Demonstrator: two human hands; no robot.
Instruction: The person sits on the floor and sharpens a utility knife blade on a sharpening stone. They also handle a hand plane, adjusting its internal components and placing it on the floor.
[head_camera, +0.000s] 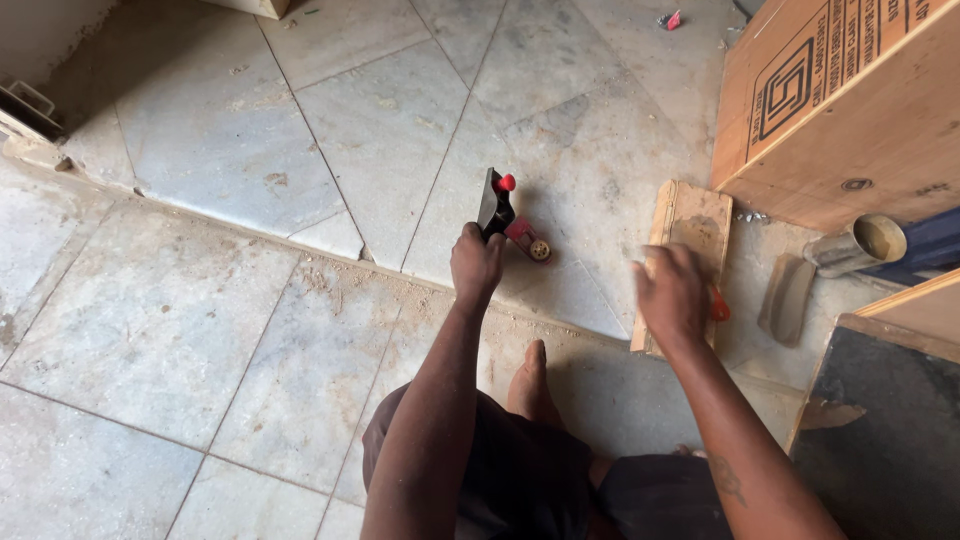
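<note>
My left hand grips a black hand plane with a red knob and lifts it above the marble floor. A red-handled part with a brass wheel sticks out beside it. My right hand rests on a small wooden board that lies on the floor to the right. A red item peeks out from under that hand; I cannot tell whether the hand grips it. My bare foot and knees show below.
A large plywood sheet leans at the upper right. Beside it lie a metal cup on its side, a curved grey stone and a dark panel. Sawdust covers the floor step.
</note>
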